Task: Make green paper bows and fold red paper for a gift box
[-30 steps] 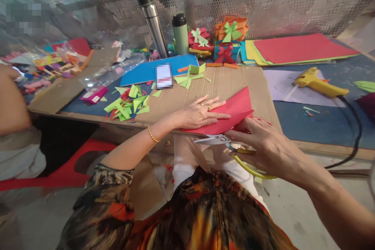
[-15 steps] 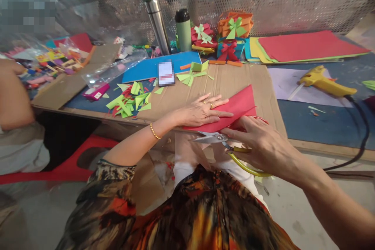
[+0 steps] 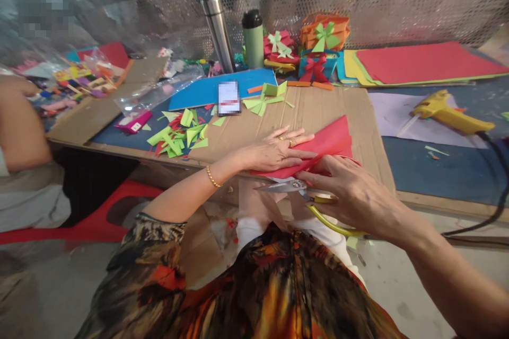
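Note:
A sheet of red paper [image 3: 332, 140] lies at the front edge of the cardboard [image 3: 368, 143], one corner pointing away from me. My left hand [image 3: 282, 151] rests flat on it with the fingers spread. At the paper's near edge, my right hand [image 3: 344, 185] is closed around a pair of scissors [image 3: 292, 186] with yellow-green handles. The blades point left, just over the table edge beneath the paper. Its thumb and forefinger touch the red paper; whether they pinch it is hard to see.
Green and red paper scraps [image 3: 177, 135] lie left of the cardboard, near a phone [image 3: 228, 98]. A yellow glue gun [image 3: 453, 111] with a black cord lies at right. Behind stand a steel flask [image 3: 218, 26], a green bottle [image 3: 253, 39] and stacked coloured paper [image 3: 429, 63]. Another person's arm [image 3: 19, 122] is at left.
The view has shifted slightly, so the table items sit a little further right. My left hand stays flat on the red paper, and my right hand still holds the scissors at its near edge.

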Motion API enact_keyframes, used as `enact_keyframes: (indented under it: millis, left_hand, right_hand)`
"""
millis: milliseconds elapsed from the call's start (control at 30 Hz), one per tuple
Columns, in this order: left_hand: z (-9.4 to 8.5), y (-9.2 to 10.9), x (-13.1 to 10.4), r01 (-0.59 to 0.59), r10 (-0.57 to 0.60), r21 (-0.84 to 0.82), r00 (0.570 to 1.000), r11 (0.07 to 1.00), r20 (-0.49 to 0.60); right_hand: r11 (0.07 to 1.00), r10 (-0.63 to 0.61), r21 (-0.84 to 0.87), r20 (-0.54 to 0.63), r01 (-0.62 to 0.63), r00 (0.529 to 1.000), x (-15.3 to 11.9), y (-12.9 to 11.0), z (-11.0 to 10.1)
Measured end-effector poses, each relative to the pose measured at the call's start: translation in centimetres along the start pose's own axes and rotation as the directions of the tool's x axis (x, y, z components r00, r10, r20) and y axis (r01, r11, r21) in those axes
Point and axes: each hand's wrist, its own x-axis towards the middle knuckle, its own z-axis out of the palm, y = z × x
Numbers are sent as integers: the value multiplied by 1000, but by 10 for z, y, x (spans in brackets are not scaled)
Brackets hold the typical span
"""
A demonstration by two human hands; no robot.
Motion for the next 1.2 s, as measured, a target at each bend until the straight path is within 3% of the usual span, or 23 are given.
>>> enact_keyframes:
  millis: [167, 667, 833, 967, 1067, 1200]
  left_hand:
    - [0, 0, 1, 2, -2, 8, 1000, 1000, 3]
    - [2, -2, -1, -13, 13, 12, 1000, 1000, -8]
    - [-2, -1, 0, 10, -10, -37, 1000, 999, 9]
    - [-3, -1, -3, -17, 16, -40, 999, 999, -32]
    - [3, -9, -6, -43, 38, -48, 994, 998, -99]
    - [11, -22, -5, -81, 74, -24, 976, 996, -204]
  right_hand:
    - [999, -36, -29, -48, 35, 998, -1, 1, 1]
    - [999, -48, -1, -26, 48, 999, 12, -2, 8]
    - [981, -49, 188, 14, 45, 999, -6, -17, -6]
    - [978, 50, 206, -111, -26, 993, -34, -21, -26]
    - [965, 185, 228, -237, -130, 954, -54, -8, -36]
    - [896, 433, 93, -408, -435, 804, -74, 35, -42]
